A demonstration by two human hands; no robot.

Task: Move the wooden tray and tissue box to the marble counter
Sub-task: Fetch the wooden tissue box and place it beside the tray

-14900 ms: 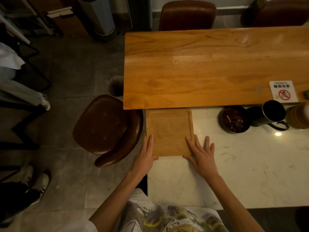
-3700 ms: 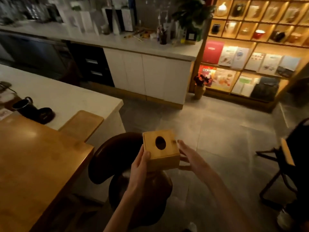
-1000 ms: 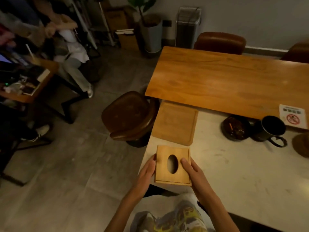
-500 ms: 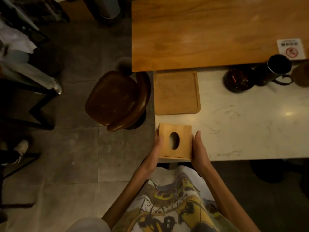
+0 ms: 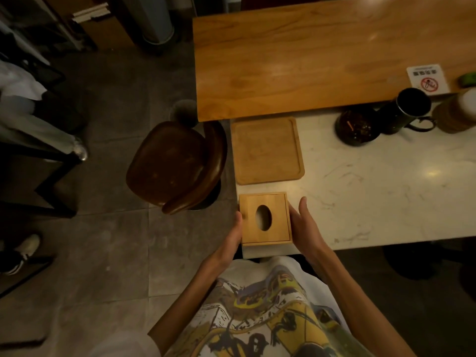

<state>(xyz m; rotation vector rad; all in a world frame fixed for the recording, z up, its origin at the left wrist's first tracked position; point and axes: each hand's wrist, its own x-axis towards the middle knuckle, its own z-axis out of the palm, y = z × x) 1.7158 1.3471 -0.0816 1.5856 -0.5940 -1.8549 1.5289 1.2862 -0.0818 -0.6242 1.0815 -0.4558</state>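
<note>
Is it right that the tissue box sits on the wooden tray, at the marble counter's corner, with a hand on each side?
Not quite. The head view shows the tissue box on the marble counter itself, just in front of the wooden tray, with a gap between. Left hand and right hand flank it.

I saw the white marble counter (image 5: pixel 386 197) stretch away to the right of the grip, with a small glare of lamp light (image 5: pixel 432 173) on it well off to that side, and a long wooden table (image 5: pixel 309 60) lying along its far edge beyond the grip. Just left of the grip and a little beyond it stood a brown padded chair (image 5: pixel 172 163) on a grey tiled floor (image 5: pixel 108 253). The floor ran dim to the left, and a pale cylindrical bin (image 5: pixel 154 19) stood far beyond the chair.
</note>
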